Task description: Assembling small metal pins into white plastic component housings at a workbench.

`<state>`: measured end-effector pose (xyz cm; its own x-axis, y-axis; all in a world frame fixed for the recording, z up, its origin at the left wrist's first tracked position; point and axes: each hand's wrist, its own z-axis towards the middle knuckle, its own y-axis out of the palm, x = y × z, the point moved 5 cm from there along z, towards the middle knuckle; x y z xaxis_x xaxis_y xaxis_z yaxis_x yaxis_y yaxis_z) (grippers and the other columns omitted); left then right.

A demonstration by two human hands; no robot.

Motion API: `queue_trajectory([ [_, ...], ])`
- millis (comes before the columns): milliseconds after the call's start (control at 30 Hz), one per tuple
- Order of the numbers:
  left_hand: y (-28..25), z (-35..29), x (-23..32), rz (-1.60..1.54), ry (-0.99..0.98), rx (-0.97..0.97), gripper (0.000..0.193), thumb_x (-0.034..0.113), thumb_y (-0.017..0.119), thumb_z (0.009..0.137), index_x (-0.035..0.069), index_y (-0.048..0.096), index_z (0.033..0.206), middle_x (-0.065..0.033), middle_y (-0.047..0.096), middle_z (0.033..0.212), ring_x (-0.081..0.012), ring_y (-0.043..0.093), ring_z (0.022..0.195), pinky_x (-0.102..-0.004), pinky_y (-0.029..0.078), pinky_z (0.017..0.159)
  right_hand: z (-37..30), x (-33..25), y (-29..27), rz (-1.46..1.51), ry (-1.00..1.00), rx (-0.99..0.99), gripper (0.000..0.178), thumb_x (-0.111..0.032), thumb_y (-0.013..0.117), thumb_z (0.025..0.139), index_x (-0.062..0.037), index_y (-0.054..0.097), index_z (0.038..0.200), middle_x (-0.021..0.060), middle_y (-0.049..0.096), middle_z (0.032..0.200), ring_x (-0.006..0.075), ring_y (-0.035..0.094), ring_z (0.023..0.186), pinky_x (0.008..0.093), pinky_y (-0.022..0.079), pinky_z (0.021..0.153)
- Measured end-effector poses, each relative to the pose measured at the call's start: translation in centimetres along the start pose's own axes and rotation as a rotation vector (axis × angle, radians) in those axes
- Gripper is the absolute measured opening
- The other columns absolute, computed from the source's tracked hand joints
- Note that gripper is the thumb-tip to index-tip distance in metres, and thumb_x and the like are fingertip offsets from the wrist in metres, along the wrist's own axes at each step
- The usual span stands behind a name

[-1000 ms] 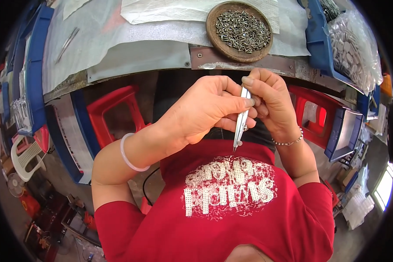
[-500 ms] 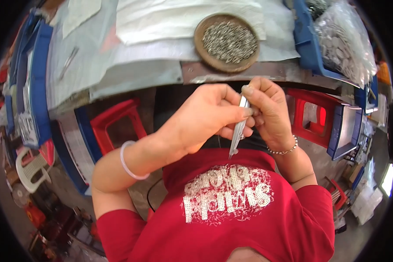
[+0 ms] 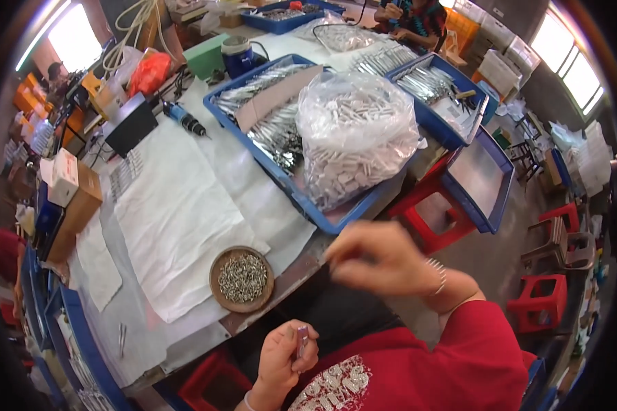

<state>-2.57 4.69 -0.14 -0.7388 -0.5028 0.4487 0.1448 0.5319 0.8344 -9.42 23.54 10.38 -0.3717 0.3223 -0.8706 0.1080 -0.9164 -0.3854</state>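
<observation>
Low in front of my body, my left hand [image 3: 286,357] is closed around a slim silver metal piece [image 3: 301,338]. Only a short end of it shows between thumb and fingers. My right hand [image 3: 380,259] is raised over the table's front edge, near the corner of a blue tray [image 3: 332,222]. Motion blurs its curled fingers, so whether anything is in them is unclear. A round brown bowl [image 3: 216,288] filled with small metal parts [image 3: 243,277] stands near the table edge, beyond my left hand.
Inside the blue tray are long silver pieces and a clear bag of pale parts [image 3: 360,137]. White cloth [image 3: 175,233] covers much of the table, with a blue power drill [image 3: 184,119] behind. Red stools [image 3: 538,301] stand at right. Another person [image 3: 418,27] sits across the table.
My view has swung up and to the right. My right hand has left the silver piece and moved away to the right; my left hand still holds it.
</observation>
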Motion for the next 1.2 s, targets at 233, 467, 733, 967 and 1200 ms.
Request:
queue_trajectory([
  [233, -0.5, 0.4, -0.3, -0.053, -0.053, 0.022, 0.033, 0.03, 0.047, 0.093, -0.002, 0.053, 0.092, -0.0042, 0.045, 0.055, -0.0053, 0.029, 0.04, -0.0203, 0.023, 0.04, 8.3, 2.3, -14.6, -0.543, -0.036, 0.423, 0.013, -0.008, 0.06, 0.079, 0.0018, 0.059, 0.088, 0.0102, 0.063, 0.075, 0.0145, 0.059, 0.068, 0.0265, 0.046, 0.064],
  [467, -1.6, 0.5, -0.6, -0.011, -0.036, 0.073, 0.034, 0.035, 0.044, 0.094, 0.002, 0.053, 0.093, -0.0019, 0.042, 0.053, -0.0054, 0.03, 0.039, -0.021, 0.025, 0.039, 13.2, 6.6, -16.0, -0.981, 0.072, 0.269, 0.017, -0.018, 0.058, 0.072, -0.0025, 0.055, 0.079, 0.015, 0.061, 0.073, 0.0333, 0.06, 0.074, 0.0421, 0.045, 0.067],
  [733, -1.6, -0.2, -0.7, -0.08, -0.012, 0.067, 0.033, 0.031, 0.046, 0.094, -0.002, 0.052, 0.094, -0.0035, 0.045, 0.056, -0.0057, 0.03, 0.042, -0.0203, 0.024, 0.041, 13.1, 6.4, -16.0, -1.1, 0.13, 0.325, 0.017, -0.017, 0.056, 0.072, -0.0016, 0.058, 0.078, 0.0178, 0.061, 0.075, 0.0345, 0.06, 0.075, 0.0417, 0.045, 0.067],
  [967, -1.4, -0.7, 0.2, -0.115, 0.038, 0.024, 0.029, 0.026, 0.045, 0.094, -0.002, 0.051, 0.095, -0.0037, 0.045, 0.055, -0.0052, 0.029, 0.037, -0.0201, 0.024, 0.038, 6.6, 0.9, -6.0, 0.123, 0.057, 0.124, 0.017, 0.002, 0.055, 0.081, 0.0035, 0.058, 0.098, 0.0054, 0.063, 0.088, 0.0105, 0.059, 0.08, 0.0238, 0.048, 0.073],
  [1200, 0.9, -0.2, 0.9, -0.327, -0.088, -0.194, 0.039, 0.039, 0.04, 0.095, 0.002, 0.051, 0.096, -0.0018, 0.047, 0.058, -0.0032, 0.029, 0.037, -0.0182, 0.023, 0.037, 0.1, 3.5, 8.9, 0.864, 0.208, -0.289, 0.021, -0.017, 0.065, 0.082, 0.0003, 0.057, 0.089, 0.0127, 0.055, 0.086, 0.0188, 0.056, 0.074, 0.0301, 0.047, 0.066],
])
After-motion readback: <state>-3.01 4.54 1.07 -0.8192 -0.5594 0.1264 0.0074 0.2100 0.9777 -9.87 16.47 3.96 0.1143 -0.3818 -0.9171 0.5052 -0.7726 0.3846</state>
